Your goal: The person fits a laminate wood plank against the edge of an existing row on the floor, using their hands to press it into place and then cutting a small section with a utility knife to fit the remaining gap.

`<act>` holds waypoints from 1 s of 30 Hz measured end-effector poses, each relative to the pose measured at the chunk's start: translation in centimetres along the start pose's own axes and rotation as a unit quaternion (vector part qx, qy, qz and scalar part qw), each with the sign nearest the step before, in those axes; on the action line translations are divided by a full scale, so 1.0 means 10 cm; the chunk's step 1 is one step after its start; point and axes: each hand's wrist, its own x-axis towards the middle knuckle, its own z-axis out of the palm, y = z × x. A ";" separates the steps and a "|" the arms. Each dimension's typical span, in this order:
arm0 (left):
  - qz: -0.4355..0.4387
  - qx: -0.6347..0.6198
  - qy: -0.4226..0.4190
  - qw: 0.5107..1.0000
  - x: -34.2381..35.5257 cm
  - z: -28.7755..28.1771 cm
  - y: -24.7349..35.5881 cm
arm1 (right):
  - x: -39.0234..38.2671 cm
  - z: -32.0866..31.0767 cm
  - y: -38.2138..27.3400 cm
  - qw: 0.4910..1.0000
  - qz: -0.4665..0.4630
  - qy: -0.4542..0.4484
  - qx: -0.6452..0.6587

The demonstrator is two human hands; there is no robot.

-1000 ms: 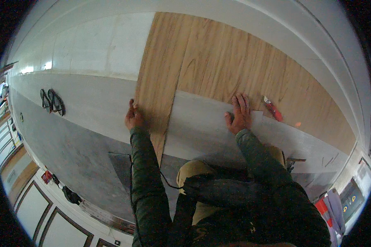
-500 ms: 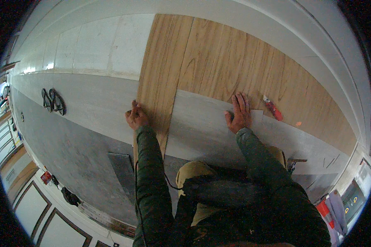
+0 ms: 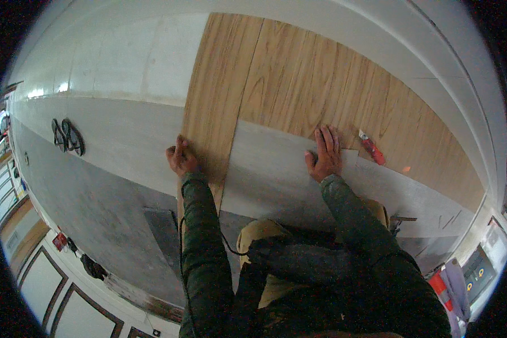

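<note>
The fingers of my left hand (image 3: pixel 182 159) are partly curled, one of them stretched out ahead of the others, at the left edge of the narrow wood-grain plank (image 3: pixel 217 84); whether they grip that edge or only rest against it, I cannot tell. My right hand (image 3: pixel 325 155) lies flat, its fingers extended side by side and its thumb spread out to the left, with nothing in its grasp. Those fingertips reach over the lower edge of the wider wood-grain piece (image 3: pixel 321 73), while the palm is over the pale grey strip (image 3: pixel 270 169).

The narrow plank is just right of my left fingers and well to the left of my right ones. It runs from far ahead of me back beneath my left forearm, and a thin dark seam marks its right side, where the wider piece begins.

Just right of my right hand, a red-handled cutter (image 3: pixel 372 147) lies on the wider piece, its pale tip pointing away from me and leftward. A small orange scrap (image 3: pixel 407 169) sits beyond it. A dark grey offcut (image 3: pixel 162 228) lies left of my left sleeve (image 3: pixel 205 242), and farther out to the left rests a pair of black sandals (image 3: pixel 67 138).
</note>
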 end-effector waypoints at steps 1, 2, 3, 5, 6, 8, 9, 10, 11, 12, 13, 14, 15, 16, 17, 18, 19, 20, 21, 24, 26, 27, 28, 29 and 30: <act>-0.001 0.005 0.001 1.000 0.01 -0.03 0.00 | 0.00 -0.01 -0.03 1.000 0.011 -0.009 0.000; -0.061 -0.091 -0.022 0.994 0.05 -0.03 0.01 | 0.00 -0.01 -0.04 1.000 0.009 -0.013 0.004; -0.121 -0.187 -0.043 0.974 0.07 -0.03 0.01 | 0.01 -0.01 -0.03 1.000 0.004 0.008 0.016; -0.086 -0.111 -0.032 0.990 0.13 -0.05 -0.04 | 0.02 0.00 -0.08 0.999 -0.002 0.027 0.033; -0.068 -0.073 -0.028 0.995 0.14 -0.08 -0.06 | 0.02 0.00 -0.09 0.999 0.002 0.022 0.029; -0.022 -0.014 -0.023 0.999 0.11 -0.04 0.01 | 0.00 -0.01 -0.03 1.000 0.007 0.015 0.015; 0.010 0.010 -0.021 1.000 0.09 -0.01 0.05 | -0.01 -0.01 0.00 1.000 0.005 0.017 -0.001; 0.010 0.013 -0.020 1.000 0.11 -0.02 0.01 | 0.00 0.00 -0.01 1.000 0.000 0.020 -0.010; 0.011 -0.011 -0.010 1.000 0.13 -0.02 -0.04 | 0.00 0.00 -0.03 1.000 -0.001 0.019 -0.008; 0.012 -0.036 -0.001 0.999 0.15 -0.02 -0.08 | 0.01 0.00 -0.05 1.000 -0.005 0.022 -0.003; 0.013 -0.033 0.001 0.999 0.17 0.00 -0.13 | 0.02 0.00 -0.06 1.000 -0.009 0.026 0.002; -0.027 -0.157 0.008 0.987 0.20 0.02 -0.18 | 0.02 0.00 -0.09 1.000 -0.011 0.026 0.006; -0.046 -0.217 0.011 0.975 0.22 -0.02 -0.23 | 0.03 0.00 -0.12 0.999 -0.017 0.030 0.013; -0.068 -0.279 0.015 0.958 0.19 -0.01 -0.24 | 0.03 0.02 -0.10 0.999 -0.022 0.034 0.016; -0.029 -0.120 0.006 0.992 0.12 0.03 -0.15 | 0.02 0.02 -0.02 0.999 -0.022 0.033 0.007; 0.011 0.043 -0.003 0.999 0.07 0.06 -0.07 | 0.00 0.02 0.05 0.999 -0.022 0.036 -0.006; 0.013 0.046 0.002 0.999 0.10 0.02 -0.11 | 0.03 0.03 0.02 0.999 -0.026 0.041 -0.006; 0.038 0.043 0.008 0.998 0.14 -0.03 -0.15 | 0.04 0.03 -0.02 0.999 -0.030 0.043 0.000; 0.064 0.040 0.013 0.997 0.17 -0.08 -0.19 | 0.03 0.03 -0.07 1.000 -0.016 0.025 -0.003; 0.074 0.254 0.036 0.964 0.05 -0.01 0.07 | 0.01 0.02 0.00 1.000 0.004 -0.002 -0.019; 0.035 0.260 0.013 0.965 0.13 0.06 0.52 | 0.01 -0.01 0.09 0.999 0.013 -0.010 -0.031; -0.002 0.281 -0.008 0.960 0.19 0.04 0.63 | 0.00 0.02 0.10 0.999 0.005 -0.004 -0.034; -0.001 0.284 -0.003 0.959 0.31 0.07 0.64 | 0.01 0.03 0.06 0.999 -0.006 0.001 -0.032; 0.054 0.223 -0.024 0.973 0.51 0.16 0.65 | 0.01 0.06 0.00 1.000 -0.009 0.002 -0.025; 0.065 0.177 -0.057 0.981 0.63 0.30 0.78 | 0.02 0.05 0.00 1.000 -0.012 -0.001 -0.028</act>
